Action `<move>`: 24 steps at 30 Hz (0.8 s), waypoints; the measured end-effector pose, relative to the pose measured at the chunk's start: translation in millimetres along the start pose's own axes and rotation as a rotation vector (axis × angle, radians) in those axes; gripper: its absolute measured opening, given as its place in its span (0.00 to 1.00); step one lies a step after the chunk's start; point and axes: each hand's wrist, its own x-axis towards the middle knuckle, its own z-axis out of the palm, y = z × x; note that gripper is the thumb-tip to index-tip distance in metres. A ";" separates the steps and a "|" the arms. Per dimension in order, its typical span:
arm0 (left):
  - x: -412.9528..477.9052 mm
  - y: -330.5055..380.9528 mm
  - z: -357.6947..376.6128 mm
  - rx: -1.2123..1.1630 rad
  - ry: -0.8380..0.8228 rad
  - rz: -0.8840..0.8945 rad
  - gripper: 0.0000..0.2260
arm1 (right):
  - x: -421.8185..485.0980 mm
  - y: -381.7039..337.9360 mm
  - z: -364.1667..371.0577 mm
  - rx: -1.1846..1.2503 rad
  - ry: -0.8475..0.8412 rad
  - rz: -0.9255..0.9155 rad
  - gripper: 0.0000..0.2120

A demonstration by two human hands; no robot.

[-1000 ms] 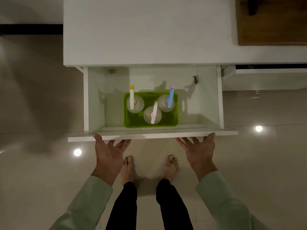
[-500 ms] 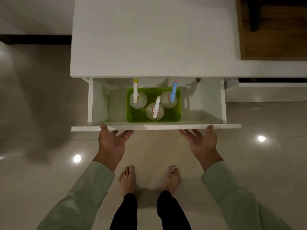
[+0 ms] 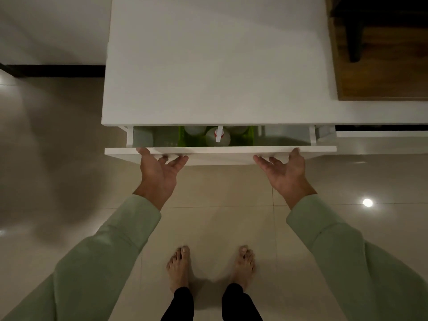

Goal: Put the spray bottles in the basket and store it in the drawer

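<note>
Left hand point(image 3: 159, 174), right hand point(image 3: 286, 173) spread flat against drawer front point(image 3: 220, 152); basket point(image 3: 247, 137) inside, spray bottle point(image 3: 218, 136) upright.

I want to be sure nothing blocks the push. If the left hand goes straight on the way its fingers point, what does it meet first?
The drawer front: the left hand already rests against it, nothing between.

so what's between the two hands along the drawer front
In the head view, only the bare white drawer front lies between the left hand and the right hand. Behind it, the green basket sits inside the drawer.
</note>
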 end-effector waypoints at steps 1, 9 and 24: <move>2.8 2.3 3.1 0.003 -0.013 0.000 0.32 | 1.7 -2.5 3.5 -0.002 -0.013 -0.002 0.29; 29.4 24.3 31.7 -0.022 -0.066 -0.001 0.41 | 17.6 -17.1 39.0 0.044 -0.087 -0.005 0.36; 35.6 30.3 43.9 0.171 -0.033 0.039 0.37 | 24.4 -24.6 42.8 0.037 -0.127 0.009 0.35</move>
